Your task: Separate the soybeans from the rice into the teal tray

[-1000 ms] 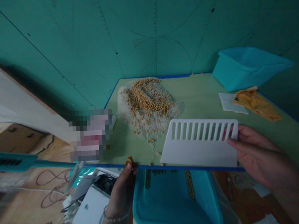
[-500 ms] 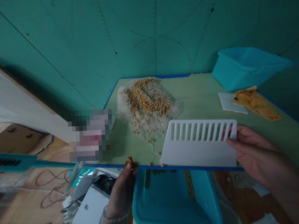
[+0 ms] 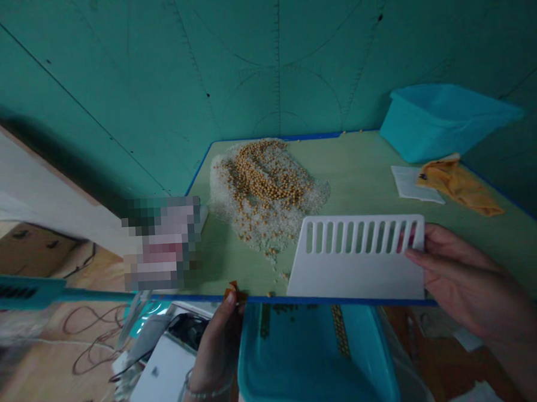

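Note:
A white slotted plastic scraper (image 3: 357,268) stands near the table's front edge, gripped at its right end by my right hand (image 3: 466,280), thumb in front and fingers behind. My left hand (image 3: 217,341) is at the front edge, its thumb pressed on a small orange-brown piece (image 3: 235,291); the other fingers are mostly hidden below. Beyond both hands lies a heap of tan soybeans (image 3: 267,174) mixed with pale, rice-like grains (image 3: 220,188). One loose bean (image 3: 270,294) rests by the edge. Under it sits a blue bin (image 3: 305,388) with some beans inside.
At the right of the pale green table (image 3: 352,166) are a blue container (image 3: 426,127), a white packet (image 3: 414,184) and an orange cloth (image 3: 466,187). A pixelated object (image 3: 167,245) lies at the left corner. A green wall (image 3: 154,81) rises behind; a white board (image 3: 46,176) leans at left.
A bean beside the scraper's lower left corner has left the table edge, and a bean shows lower down in the bin. Both hands and the scraper have hardly moved.

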### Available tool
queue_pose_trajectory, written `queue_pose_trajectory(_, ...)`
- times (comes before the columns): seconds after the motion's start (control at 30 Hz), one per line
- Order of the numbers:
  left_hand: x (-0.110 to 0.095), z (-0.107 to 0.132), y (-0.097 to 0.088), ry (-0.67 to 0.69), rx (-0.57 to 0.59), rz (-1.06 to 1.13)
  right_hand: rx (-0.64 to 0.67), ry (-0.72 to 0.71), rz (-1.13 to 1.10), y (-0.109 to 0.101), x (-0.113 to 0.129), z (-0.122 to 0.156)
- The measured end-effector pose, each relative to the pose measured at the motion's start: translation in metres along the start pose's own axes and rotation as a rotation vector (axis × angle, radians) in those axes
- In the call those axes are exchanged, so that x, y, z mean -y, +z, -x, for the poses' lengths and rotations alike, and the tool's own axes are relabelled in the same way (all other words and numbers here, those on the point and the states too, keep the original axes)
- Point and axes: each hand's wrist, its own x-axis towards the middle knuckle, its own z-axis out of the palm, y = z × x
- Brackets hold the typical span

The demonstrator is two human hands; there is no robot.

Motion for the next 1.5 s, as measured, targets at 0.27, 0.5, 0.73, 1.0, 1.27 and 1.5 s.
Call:
queue_pose_trajectory(0.27,0.000,-0.001,-0.001,0.003,-0.001,-0.002,0.001,-0.008,0.013,-0.002,-0.001,0.001)
queue_pose_trajectory(0.5,0.000,-0.002,-0.001,0.006,0.003,-0.031,0.039,-0.034,0.009,0.005,0.000,-0.001)
queue_pose_trajectory(0.73,-0.005,-0.001,-0.004,0.069,-0.012,-0.119,0.113,-0.111,-0.007,0.019,-0.003,-0.004)
queue_pose_trajectory(1.0,-0.009,0.003,0.003,0.061,-0.089,-0.103,0.161,-0.103,0.013,0.036,-0.001,-0.006)
queue_pose_trajectory(1.27,-0.009,0.001,0.003,0.098,-0.079,-0.133,0.150,-0.119,0.023,0.031,-0.003,-0.007)
queue_pose_trajectory(1.5,-0.006,-0.003,-0.003,0.078,-0.008,-0.134,0.103,-0.166,-0.001,0.036,-0.002,-0.012)
